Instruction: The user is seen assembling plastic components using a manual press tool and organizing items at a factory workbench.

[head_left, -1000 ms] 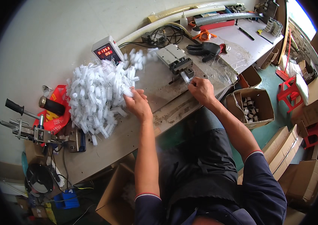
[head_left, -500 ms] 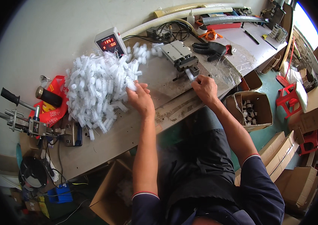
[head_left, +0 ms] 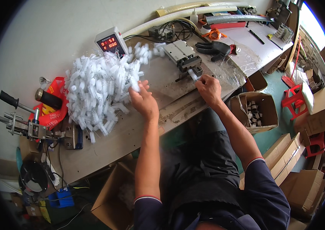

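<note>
Your right hand (head_left: 209, 91) is closed, its thumb and fingers gripping the near end of a small white bristled piece (head_left: 192, 74) that reaches to the dark front of a silver-grey metal block fixture (head_left: 179, 51) on the worn grey-brown workbench (head_left: 107, 155). Your left hand (head_left: 144, 101) is half curled at the right edge of a tall heap of white, translucent bristled pieces (head_left: 95, 90); one lies at your fingertips, but you cannot tell whether it is pinched. Behind the heap stands a white box-shaped counter with red lit digits (head_left: 111, 41). Beyond the fixture lies a black glove with a red cuff (head_left: 213, 50), and left of the heap stands a black-handled metal lever tool (head_left: 36, 129).
</note>
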`<move>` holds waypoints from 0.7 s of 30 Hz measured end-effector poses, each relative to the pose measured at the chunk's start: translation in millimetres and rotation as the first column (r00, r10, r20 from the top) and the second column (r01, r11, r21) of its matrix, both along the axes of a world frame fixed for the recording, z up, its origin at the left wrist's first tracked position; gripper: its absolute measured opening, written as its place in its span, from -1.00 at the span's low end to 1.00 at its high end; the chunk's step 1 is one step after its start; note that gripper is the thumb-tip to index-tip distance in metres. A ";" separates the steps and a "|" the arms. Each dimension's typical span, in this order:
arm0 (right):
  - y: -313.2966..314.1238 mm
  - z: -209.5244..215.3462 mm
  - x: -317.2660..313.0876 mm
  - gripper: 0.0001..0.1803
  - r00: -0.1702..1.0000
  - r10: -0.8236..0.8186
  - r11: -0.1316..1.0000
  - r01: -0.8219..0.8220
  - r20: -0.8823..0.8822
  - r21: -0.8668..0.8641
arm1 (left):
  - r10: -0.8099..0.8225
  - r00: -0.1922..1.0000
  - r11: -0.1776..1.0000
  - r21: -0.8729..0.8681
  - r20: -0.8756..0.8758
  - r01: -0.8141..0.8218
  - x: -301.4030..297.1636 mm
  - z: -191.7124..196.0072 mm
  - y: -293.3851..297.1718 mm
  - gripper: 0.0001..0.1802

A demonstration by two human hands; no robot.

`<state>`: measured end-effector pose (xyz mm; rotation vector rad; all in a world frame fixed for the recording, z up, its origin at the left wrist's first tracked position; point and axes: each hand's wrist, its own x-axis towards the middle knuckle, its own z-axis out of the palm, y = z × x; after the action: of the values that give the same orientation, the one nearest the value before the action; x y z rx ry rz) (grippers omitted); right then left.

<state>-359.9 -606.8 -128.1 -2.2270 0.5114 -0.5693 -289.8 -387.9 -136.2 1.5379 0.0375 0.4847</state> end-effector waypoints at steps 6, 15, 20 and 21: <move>3.7 3.5 0.5 -0.69 0.998 -0.047 0.996 0.044 0.033 0.076 | 0.011 0.979 0.962 0.263 0.203 -0.066 -4.3 -2.9 -4.6 -0.77; 0.4 -7.2 -0.3 -0.66 0.991 -0.074 0.997 0.070 0.111 0.042 | -0.241 0.960 0.656 0.753 0.140 0.055 -13.1 -3.7 -37.6 -0.71; 0.1 -9.1 -1.5 -0.67 0.987 -0.084 0.993 0.071 0.135 0.097 | -0.385 0.904 0.571 0.818 0.184 0.076 -18.4 2.5 -71.1 -0.70; -0.1 -8.5 -1.0 -0.67 0.987 -0.085 0.991 0.069 0.137 0.117 | -0.381 0.906 0.569 0.819 0.186 0.072 -17.8 3.0 -74.6 -0.70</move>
<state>-360.9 -606.9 -136.6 -2.0503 0.5442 -0.7167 -307.6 -462.5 -133.3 2.2817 -0.7650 0.5902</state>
